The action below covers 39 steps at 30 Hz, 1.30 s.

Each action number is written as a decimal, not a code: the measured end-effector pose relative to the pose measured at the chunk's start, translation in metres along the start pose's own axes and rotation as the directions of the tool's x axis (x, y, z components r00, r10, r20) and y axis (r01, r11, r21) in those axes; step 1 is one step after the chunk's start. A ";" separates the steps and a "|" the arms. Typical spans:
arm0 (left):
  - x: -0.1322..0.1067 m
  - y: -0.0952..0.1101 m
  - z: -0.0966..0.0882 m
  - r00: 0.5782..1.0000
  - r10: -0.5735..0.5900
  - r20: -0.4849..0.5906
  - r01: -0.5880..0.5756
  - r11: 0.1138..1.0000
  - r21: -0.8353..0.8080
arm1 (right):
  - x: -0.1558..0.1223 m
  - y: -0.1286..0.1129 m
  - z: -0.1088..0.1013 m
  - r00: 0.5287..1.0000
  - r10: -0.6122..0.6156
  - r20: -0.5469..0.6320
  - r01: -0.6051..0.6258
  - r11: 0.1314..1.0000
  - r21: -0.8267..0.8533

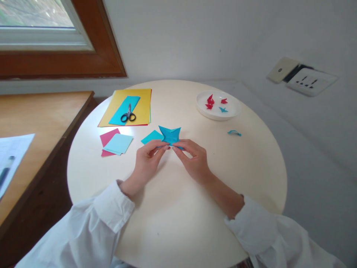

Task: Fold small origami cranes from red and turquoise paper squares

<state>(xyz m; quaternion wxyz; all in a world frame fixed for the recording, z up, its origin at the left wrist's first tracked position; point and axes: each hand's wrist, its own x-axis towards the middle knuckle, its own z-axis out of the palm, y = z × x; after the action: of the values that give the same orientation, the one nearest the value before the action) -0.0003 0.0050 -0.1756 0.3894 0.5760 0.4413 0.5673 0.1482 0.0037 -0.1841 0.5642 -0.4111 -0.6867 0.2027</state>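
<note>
Between my two hands, above the middle of the round table, is a partly folded piece of blue origami paper (170, 135) with two points spreading upward. My left hand (148, 158) pinches its lower left edge between thumb and fingers. On the lower right edge, my right hand (194, 159) does the same, the two thumbs almost meeting. Just behind my left fingers lies a flat blue paper square (152, 136), partly hidden. Farther left, a pale blue paper square (119, 144) overlaps dark pink paper (109, 137).
Scissors (129, 114) rest on a blue strip (134, 103) over yellow sheets (142, 108), back left. A white plate (232, 111) holds several red folded pieces (210, 99) and one blue piece (223, 109). A blue paper scrap (234, 133) lies right. A wooden desk (50, 115) stands left.
</note>
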 end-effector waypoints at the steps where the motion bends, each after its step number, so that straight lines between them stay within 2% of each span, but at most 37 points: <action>1: 0.000 0.000 0.000 1.000 -0.007 -0.001 0.007 1.000 -0.008 | 0.000 0.001 0.000 1.000 -0.015 -0.005 0.015 1.000 -0.014; 8: 0.000 0.003 0.002 0.999 -0.051 0.001 0.051 0.998 -0.021 | 0.001 0.003 0.000 0.994 -0.103 0.041 0.108 0.984 -0.139; 15: -0.001 0.002 0.003 0.999 -0.032 -0.009 0.033 0.998 0.053 | 0.000 0.005 0.001 0.985 -0.147 0.091 0.166 0.952 -0.256; 22: -0.002 0.002 0.003 0.999 -0.031 -0.036 0.033 0.996 0.079 | 0.000 0.005 0.001 0.986 -0.134 0.101 0.154 0.963 -0.221; 29: -0.001 0.000 0.004 0.999 -0.018 -0.030 0.020 0.996 0.091 | -0.001 0.005 0.002 0.977 -0.179 0.116 0.203 0.943 -0.262; 39: -0.002 0.003 0.005 0.998 -0.052 -0.019 0.054 0.994 0.090 | -0.002 0.004 0.002 0.965 -0.135 0.225 0.214 0.901 -0.378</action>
<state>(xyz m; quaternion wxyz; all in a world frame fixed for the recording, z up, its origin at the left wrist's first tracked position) 0.0044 0.0029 -0.1737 0.3741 0.5764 0.4850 0.5409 0.1475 0.0046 -0.1893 0.4151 -0.4325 -0.7991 0.0457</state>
